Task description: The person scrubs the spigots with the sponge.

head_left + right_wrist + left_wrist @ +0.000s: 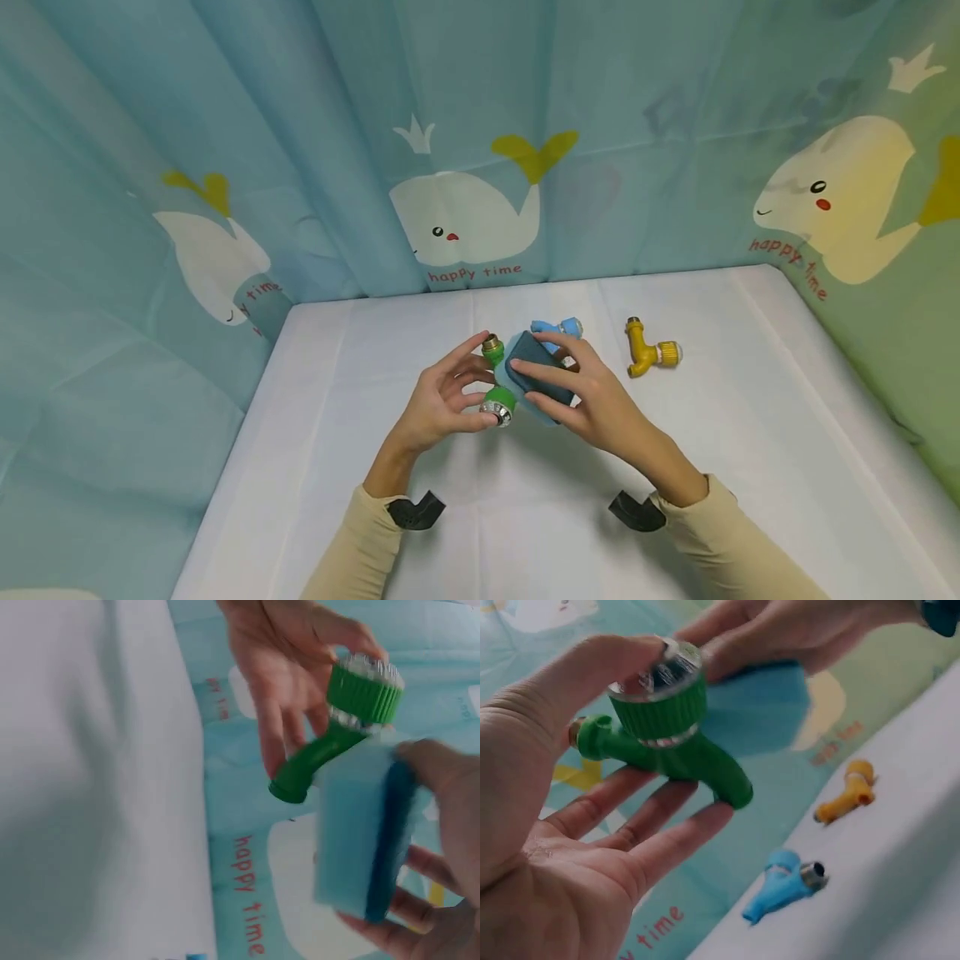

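My left hand [447, 393] holds a green plastic tap [660, 727] between the thumb, on its silver-topped knob, and the fingers under its body. The tap's brass threaded end shows near the fingertips in the head view. My right hand [592, 392] grips a two-layer sponge [352, 832], light blue on one side and dark blue on the other. The light side faces the green tap, right up against it in the head view. In the right wrist view the sponge overlaps the tap's body just below the knob. Both hands are raised over the white table.
Behind the sponge a light blue tap [558, 327] lies on the white table [360, 467]. To its right lies a yellow tap [647, 350]. A blue curtain [337, 167] printed with whales stands along the back and sides of the table.
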Available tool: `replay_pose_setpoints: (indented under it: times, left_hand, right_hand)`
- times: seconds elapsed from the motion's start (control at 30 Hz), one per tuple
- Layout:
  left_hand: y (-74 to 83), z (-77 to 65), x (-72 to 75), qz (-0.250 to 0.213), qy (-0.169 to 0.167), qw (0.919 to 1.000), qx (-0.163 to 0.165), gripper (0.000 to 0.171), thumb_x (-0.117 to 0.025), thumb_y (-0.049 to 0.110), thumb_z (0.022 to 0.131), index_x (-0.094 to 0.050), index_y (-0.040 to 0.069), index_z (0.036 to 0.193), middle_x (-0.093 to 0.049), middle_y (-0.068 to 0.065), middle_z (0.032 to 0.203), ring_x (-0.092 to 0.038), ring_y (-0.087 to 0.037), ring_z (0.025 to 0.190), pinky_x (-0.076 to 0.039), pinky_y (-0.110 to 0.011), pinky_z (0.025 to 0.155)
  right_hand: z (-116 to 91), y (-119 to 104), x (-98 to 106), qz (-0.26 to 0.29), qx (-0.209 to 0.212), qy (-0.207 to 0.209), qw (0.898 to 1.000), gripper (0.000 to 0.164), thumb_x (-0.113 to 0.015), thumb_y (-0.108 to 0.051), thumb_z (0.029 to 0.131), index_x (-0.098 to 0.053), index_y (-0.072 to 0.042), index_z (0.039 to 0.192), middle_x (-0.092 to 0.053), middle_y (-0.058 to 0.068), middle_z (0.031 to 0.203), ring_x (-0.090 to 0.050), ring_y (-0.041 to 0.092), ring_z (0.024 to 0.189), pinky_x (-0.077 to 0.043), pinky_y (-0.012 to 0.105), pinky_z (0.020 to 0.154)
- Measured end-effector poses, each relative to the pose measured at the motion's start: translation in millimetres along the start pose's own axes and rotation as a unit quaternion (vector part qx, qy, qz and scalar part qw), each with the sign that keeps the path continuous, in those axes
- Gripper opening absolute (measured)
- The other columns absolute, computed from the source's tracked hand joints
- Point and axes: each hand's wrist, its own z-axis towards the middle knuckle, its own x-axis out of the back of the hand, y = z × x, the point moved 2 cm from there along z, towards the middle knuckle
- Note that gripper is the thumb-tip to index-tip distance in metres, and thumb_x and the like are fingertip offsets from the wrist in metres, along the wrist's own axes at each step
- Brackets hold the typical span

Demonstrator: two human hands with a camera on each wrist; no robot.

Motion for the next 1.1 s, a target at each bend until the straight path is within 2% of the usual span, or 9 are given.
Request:
replay_pose_setpoints:
  times: [0.23,0.3,0.47,0.53,0.63,0.8,0.87,0.97,1.1]
  left_hand:
    - [6.7,2.0,3.0,0.005,0.017,0.9998,-0.005,0.102,-0.09,0.005,0.078,-0.031,0.005,0.161,-0.057,-0.014,0.127,-0.059,-0.026,0.117,-0.058,-0.037,0.093]
    - [7.7,2.6,4.7,0.0,0.024,0.9997,-0.007,0.103,-0.091,0.005,0.078,-0.031,0.007,0.161,-0.056,-0.014,0.127,-0.059,-0.026,0.117,-0.058,-0.037,0.092]
    - [7.2,3.9,4.2,-0.036,0.027,0.9988,-0.017,0.106,-0.091,0.005,0.078,-0.028,0.009,0.163,-0.055,-0.014,0.128,-0.058,-0.026,0.116,-0.058,-0.035,0.092]
    - [7.5,3.2,3.4,-0.052,0.027,0.998,-0.022,0.106,-0.091,0.006,0.078,-0.027,0.009,0.163,-0.055,-0.014,0.129,-0.058,-0.026,0.117,-0.058,-0.034,0.091]
    - [7.7,2.6,4.3,-0.072,0.039,0.9964,-0.023,0.107,-0.09,0.005,0.079,-0.025,0.009,0.163,-0.055,-0.014,0.129,-0.058,-0.027,0.122,-0.059,-0.031,0.088]
    - [7.5,3.5,4.9,-0.083,0.06,0.9945,-0.022,0.11,-0.091,0.006,0.078,-0.021,0.009,0.164,-0.056,-0.015,0.129,-0.059,-0.028,0.125,-0.058,-0.03,0.088]
    - [7.4,3.7,4.0,-0.082,0.064,0.9944,-0.02,0.112,-0.092,0.008,0.077,-0.021,0.008,0.164,-0.056,-0.015,0.129,-0.059,-0.028,0.124,-0.058,-0.03,0.088]
    - [6.2,4.2,3.5,-0.068,0.068,0.9953,-0.013,0.11,-0.092,0.008,0.077,-0.023,0.009,0.164,-0.056,-0.015,0.128,-0.061,-0.026,0.12,-0.059,-0.031,0.089]
    - [4.9,5.1,3.9,-0.03,0.075,0.9967,-0.008,0.105,-0.09,0.005,0.078,-0.028,0.007,0.162,-0.057,-0.015,0.127,-0.062,-0.024,0.111,-0.059,-0.033,0.088]
  right_hand:
    - [-0.3,2.6,3.2,-0.007,0.016,-0.033,0.999,0.042,-0.082,-0.016,0.09,-0.073,-0.02,0.131,-0.049,0.02,0.147,-0.057,0.033,0.118,-0.057,0.038,0.075]
    - [-1.2,4.7,5.3,-0.006,0.014,-0.026,1.0,0.041,-0.082,-0.018,0.09,-0.073,-0.019,0.13,-0.051,0.019,0.146,-0.057,0.033,0.117,-0.057,0.038,0.073]
    - [2.1,-0.8,3.9,0.037,-0.008,-0.004,0.999,0.039,-0.074,-0.032,0.097,-0.071,-0.018,0.133,-0.05,0.017,0.148,-0.06,0.026,0.109,-0.057,0.034,0.072]
    - [0.7,-2.6,0.9,0.043,-0.015,-0.011,0.999,0.04,-0.076,-0.028,0.096,-0.071,-0.018,0.134,-0.05,0.018,0.148,-0.06,0.025,0.109,-0.057,0.034,0.073]
    - [-3.8,1.5,-0.4,0.022,-0.031,-0.017,0.999,0.047,-0.083,-0.014,0.087,-0.071,-0.018,0.133,-0.051,0.018,0.146,-0.059,0.025,0.108,-0.057,0.032,0.069]
    - [-4.1,4.0,0.4,0.039,-0.054,0.005,0.998,0.049,-0.082,-0.011,0.087,-0.071,-0.02,0.134,-0.054,0.013,0.145,-0.061,0.023,0.108,-0.058,0.036,0.072]
    - [-3.7,3.6,-0.8,0.052,-0.057,0.003,0.997,0.049,-0.082,-0.011,0.088,-0.07,-0.019,0.135,-0.055,0.013,0.145,-0.061,0.023,0.109,-0.059,0.037,0.075]
    - [-3.6,3.2,-1.4,0.042,-0.056,0.005,0.998,0.049,-0.083,-0.009,0.086,-0.071,-0.017,0.132,-0.055,0.016,0.143,-0.061,0.024,0.107,-0.059,0.034,0.072]
    - [1.0,-3.1,1.3,0.05,-0.043,0.032,0.997,0.047,-0.083,-0.011,0.086,-0.071,-0.017,0.132,-0.056,0.013,0.143,-0.062,0.022,0.106,-0.057,0.033,0.074]
